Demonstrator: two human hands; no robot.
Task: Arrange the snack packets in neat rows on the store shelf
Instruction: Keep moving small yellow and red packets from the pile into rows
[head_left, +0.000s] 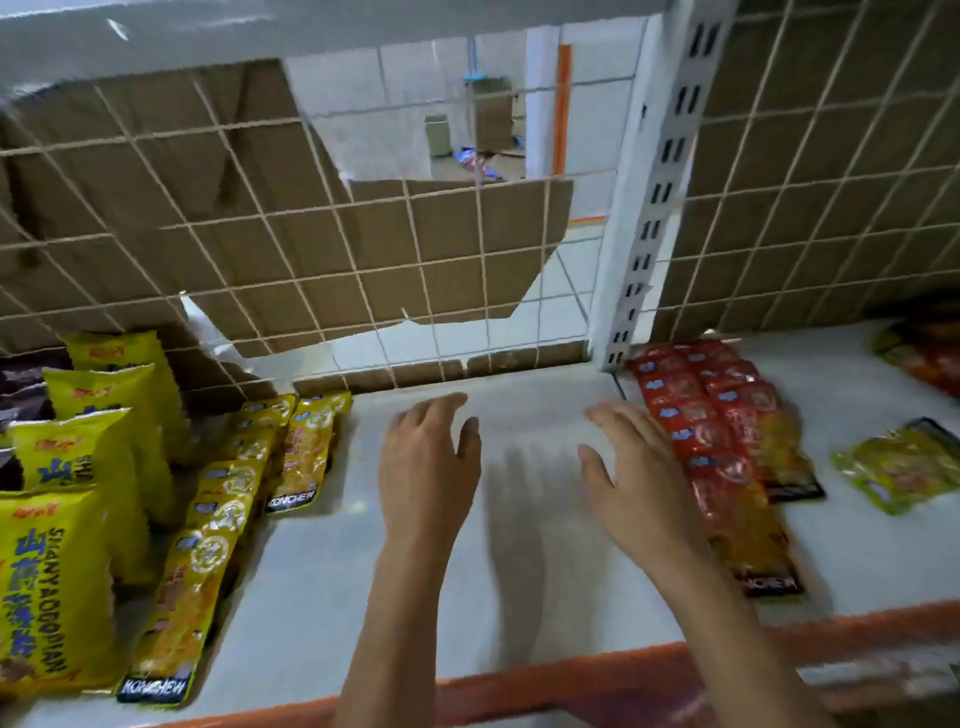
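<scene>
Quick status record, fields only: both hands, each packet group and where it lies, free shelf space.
left hand: open, holds nothing, over the bare middle
right hand: open, holds nothing, beside the red packets; contact unclear
yellow bags: upright, far left, lined front to back
yellow flat packets: two overlapping rows, left of the hands
red packets: two overlapping rows, right of the hands
green packet: loose, askew, far right
shelf: bare strip between yellow and red rows

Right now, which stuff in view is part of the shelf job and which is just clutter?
Job: yellow bags, yellow packets, red packets, loose green packet, shelf, left hand and right hand, both with fingers spread, holding nothing.
Not the job: cardboard behind the wire grid, slotted post, boxes on the floor beyond.
</scene>
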